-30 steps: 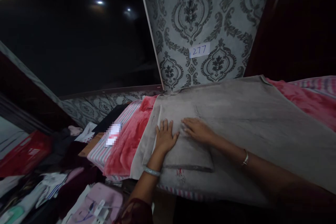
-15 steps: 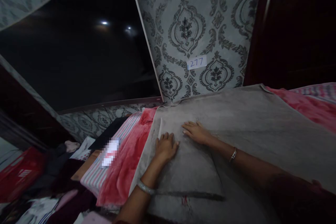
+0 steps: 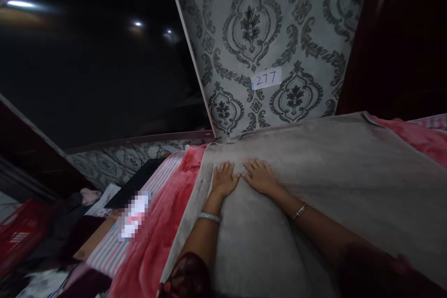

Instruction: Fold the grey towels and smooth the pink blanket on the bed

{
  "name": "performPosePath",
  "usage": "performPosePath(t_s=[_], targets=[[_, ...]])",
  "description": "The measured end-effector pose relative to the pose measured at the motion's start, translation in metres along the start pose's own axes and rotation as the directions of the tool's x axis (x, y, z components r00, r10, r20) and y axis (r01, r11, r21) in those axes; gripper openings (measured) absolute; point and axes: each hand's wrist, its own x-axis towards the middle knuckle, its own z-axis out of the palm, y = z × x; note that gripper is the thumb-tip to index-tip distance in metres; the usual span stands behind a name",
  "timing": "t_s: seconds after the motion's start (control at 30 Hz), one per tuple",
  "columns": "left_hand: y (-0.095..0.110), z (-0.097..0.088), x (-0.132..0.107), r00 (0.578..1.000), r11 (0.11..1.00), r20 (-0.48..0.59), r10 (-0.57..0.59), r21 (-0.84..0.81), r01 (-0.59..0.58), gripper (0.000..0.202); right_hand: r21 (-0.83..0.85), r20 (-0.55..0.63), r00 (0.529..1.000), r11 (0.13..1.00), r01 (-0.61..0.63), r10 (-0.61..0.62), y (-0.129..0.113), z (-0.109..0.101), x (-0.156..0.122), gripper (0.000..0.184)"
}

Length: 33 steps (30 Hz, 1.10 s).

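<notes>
Both hands lie palm down on a grey folded cloth (image 3: 251,237), whose exact kind I cannot make out. It rests on a larger grey blanket (image 3: 331,163) of nearly the same colour. My left hand (image 3: 224,179) is flat near the cloth's upper left corner, fingers spread. Close to its right, my right hand (image 3: 260,176) is flat too, fingers apart and pointing toward the wall. The thumbs almost meet. Neither hand grips anything. The cloth's lower end runs out of view.
Left of the grey blanket are a red plush blanket (image 3: 153,233) and a striped cloth (image 3: 104,256). A red basket (image 3: 21,237) and heaped clothes stand farther left. Behind are a large dark screen (image 3: 104,70) and a patterned wall (image 3: 244,42) with a paper label (image 3: 266,78).
My left hand has slid forward and a little right, up level with my right hand. My right hand stays nearly in place. The view has shifted forward, so the cloth's lower edge is gone from sight.
</notes>
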Motion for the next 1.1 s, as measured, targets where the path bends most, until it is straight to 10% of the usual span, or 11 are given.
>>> performPosePath(t_s=[0.6,1.1], targets=[[0.001,-0.019,-0.012,0.976,0.976,0.010,-0.216,0.008,0.216,0.078,0.029,0.023,1.000,1.000,-0.001,0.000,0.003,-0.001,0.003,0.063],[-0.064,-0.016,-0.111,0.898,0.906,-0.231,-0.374,-0.296,0.301,0.053,0.322,-0.097,0.979,0.936,-0.139,0.179,0.039,0.009,-0.031,0.066]])
